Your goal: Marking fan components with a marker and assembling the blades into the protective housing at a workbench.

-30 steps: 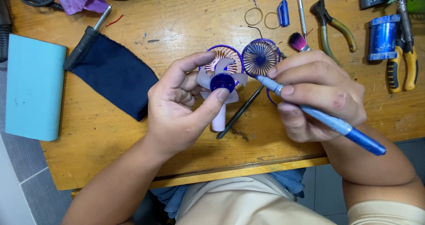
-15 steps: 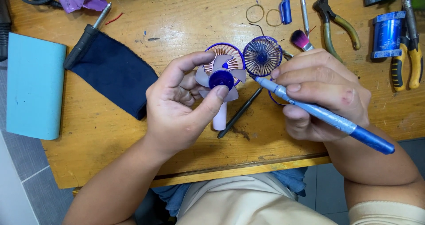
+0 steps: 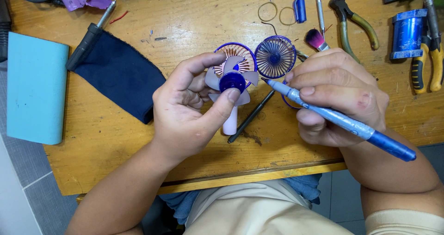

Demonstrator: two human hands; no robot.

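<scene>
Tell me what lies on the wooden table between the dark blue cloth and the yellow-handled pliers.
In the head view: the left hand holding a small fan, a round purple grille, and the right hand.

My left hand point(image 3: 185, 110) holds a small hand fan point(image 3: 231, 84): pale lilac blades around a dark blue hub, white handle poking out below my thumb, which presses on the hub. My forefinger curls over the top of the blades. In my right hand point(image 3: 337, 96) lies a blue pen point(image 3: 337, 119), tilted, tip just beside the blades, its tail past my palm.
</scene>
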